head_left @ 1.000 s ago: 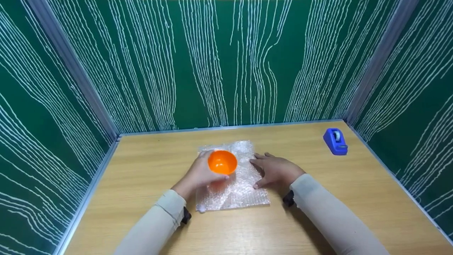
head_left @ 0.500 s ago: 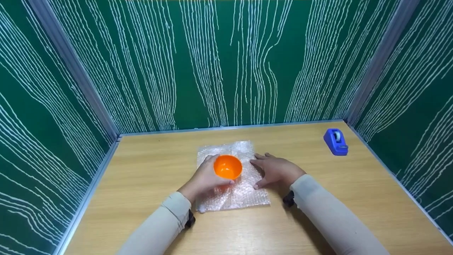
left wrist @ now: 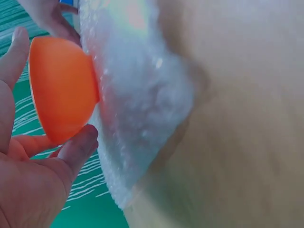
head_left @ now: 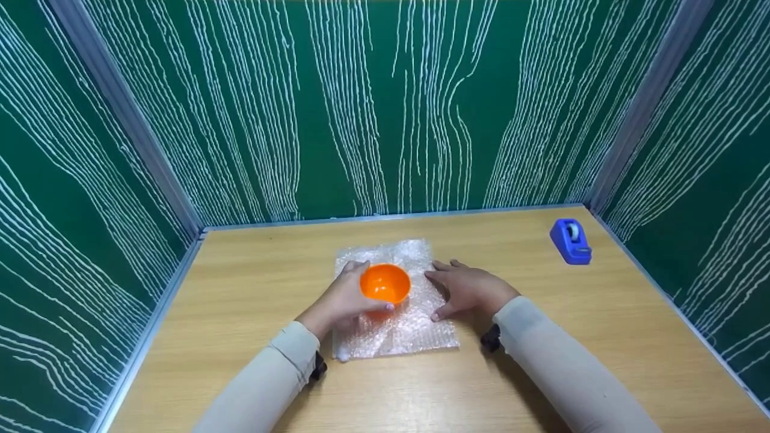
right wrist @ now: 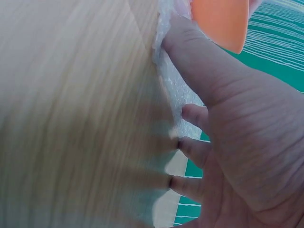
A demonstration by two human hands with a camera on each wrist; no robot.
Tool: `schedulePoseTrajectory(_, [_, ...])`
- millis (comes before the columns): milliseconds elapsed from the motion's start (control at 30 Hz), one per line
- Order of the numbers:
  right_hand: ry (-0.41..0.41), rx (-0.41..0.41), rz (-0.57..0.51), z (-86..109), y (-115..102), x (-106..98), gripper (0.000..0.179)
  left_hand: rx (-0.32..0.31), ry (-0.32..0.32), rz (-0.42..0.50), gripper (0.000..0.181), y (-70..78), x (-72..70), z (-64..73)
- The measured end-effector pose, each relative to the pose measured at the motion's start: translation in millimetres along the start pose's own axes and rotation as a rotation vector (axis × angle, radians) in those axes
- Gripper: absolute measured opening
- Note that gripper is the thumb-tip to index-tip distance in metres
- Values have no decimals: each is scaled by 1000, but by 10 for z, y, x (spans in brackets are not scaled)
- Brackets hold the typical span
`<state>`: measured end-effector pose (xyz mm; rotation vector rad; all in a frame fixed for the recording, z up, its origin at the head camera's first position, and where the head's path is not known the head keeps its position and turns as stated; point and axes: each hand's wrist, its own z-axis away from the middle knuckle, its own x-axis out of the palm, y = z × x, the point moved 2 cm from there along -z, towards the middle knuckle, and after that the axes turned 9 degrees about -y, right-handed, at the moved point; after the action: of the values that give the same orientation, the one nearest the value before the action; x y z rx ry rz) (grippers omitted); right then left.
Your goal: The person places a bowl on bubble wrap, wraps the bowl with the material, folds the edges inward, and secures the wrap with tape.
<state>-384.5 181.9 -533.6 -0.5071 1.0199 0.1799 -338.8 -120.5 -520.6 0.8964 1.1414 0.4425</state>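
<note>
An orange bowl (head_left: 385, 284) sits upright, its foot against the sheet of bubble wrap (head_left: 415, 331) in the left wrist view. My left hand (head_left: 346, 294) holds the bowl from the left, thumb along the near side and fingers round the far side. In the left wrist view, fingers (left wrist: 80, 147) reach under the curve of the bowl (left wrist: 64, 90). My right hand (head_left: 472, 290) rests spread at the right edge of the wrap. Its thumb lies on the bubble wrap (right wrist: 178, 90), and other fingertips touch down beside it in the right wrist view.
A blue tape dispenser (head_left: 570, 242) with a roll of tape stands at the far right of the wooden table (head_left: 252, 270). Green panels (head_left: 337, 120) with pale wavy lines enclose the back and sides.
The left hand has brought the orange bowl slightly right and nearer, with a tiny shift back left lately. The right hand and bubble wrap have stayed in place.
</note>
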Motion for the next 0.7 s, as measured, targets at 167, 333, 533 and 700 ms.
schedulePoseTrajectory(167, [-3, -4, 13, 2, -7, -21, 114, -15, -15, -33, 103, 13, -50, -3])
schedulePoseTrajectory(333, [-13, -18, 31, 2, 7, -42, 116, -26, -44, -46, 94, 39, -66, -10])
schedulePoseTrajectory(533, [-27, -35, 26, 57, 24, -78, 110, -76, -58, -35, 88, 91, -81, -12])
schedulePoseTrajectory(700, [-14, -76, 7, 163, -34, -116, 93, -105, -58, -24, 86, 98, -103, 2])
